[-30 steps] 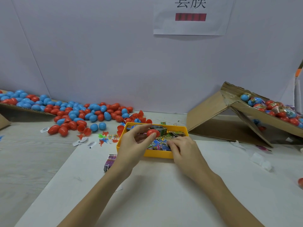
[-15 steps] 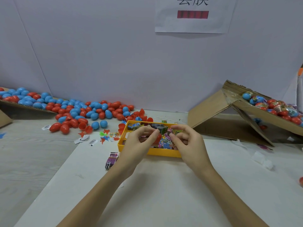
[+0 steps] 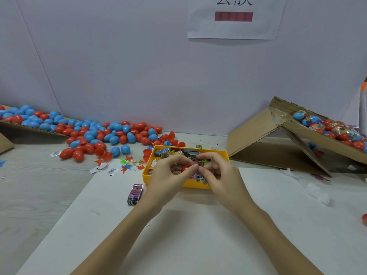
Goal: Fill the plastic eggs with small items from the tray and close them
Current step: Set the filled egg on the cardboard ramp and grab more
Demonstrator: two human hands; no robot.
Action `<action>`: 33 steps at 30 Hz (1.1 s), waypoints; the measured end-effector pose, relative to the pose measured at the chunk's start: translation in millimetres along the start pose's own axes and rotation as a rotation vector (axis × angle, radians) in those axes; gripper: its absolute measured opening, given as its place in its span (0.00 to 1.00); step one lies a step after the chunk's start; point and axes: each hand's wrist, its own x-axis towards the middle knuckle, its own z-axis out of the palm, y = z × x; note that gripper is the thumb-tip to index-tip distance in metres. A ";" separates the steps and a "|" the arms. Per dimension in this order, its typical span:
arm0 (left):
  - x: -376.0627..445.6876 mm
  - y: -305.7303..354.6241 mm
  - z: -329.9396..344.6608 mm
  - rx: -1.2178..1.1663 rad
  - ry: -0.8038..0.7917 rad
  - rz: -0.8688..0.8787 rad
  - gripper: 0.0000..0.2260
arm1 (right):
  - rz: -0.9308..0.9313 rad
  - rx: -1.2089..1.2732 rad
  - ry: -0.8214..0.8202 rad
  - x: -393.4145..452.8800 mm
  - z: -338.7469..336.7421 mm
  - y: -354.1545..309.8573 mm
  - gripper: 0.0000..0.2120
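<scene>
A yellow tray (image 3: 150,160) holding several small printed packets sits at the table's middle. Just above its front, my left hand (image 3: 168,176) grips a red plastic egg half (image 3: 186,168) between thumb and fingers. My right hand (image 3: 220,175) pinches a small pinkish packet (image 3: 196,163) right against that egg half, fingertips of both hands meeting. Much of the egg half and the packet is hidden by my fingers.
A heap of red and blue eggs (image 3: 95,133) spreads from a cardboard ramp at back left. A cardboard ramp (image 3: 317,135) with wrapped eggs stands at right. A purple packet (image 3: 135,193) lies left of my left wrist. Paper scraps and small plastic toys (image 3: 127,165) litter the table.
My right hand rose out of the tray with a packet and came to the egg half in my left hand. Both hands drew together over the tray's front.
</scene>
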 end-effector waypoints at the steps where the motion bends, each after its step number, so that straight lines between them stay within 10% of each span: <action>1: 0.2 -0.2 0.5 0.006 0.022 0.009 0.02 | 0.007 0.009 0.008 0.6 0.1 0.6 0.11; 9: 7.8 -14.8 -12.5 0.487 0.204 0.244 0.04 | 0.134 -0.015 0.085 4.0 -6.8 12.4 0.10; 21: 7.5 -7.0 -6.8 0.080 0.063 0.049 0.04 | 0.126 0.070 0.066 0.6 3.2 -0.4 0.06; 33: 5.0 -9.7 -17.3 0.618 0.098 0.331 0.19 | 0.274 0.036 0.199 5.2 -7.7 5.1 0.01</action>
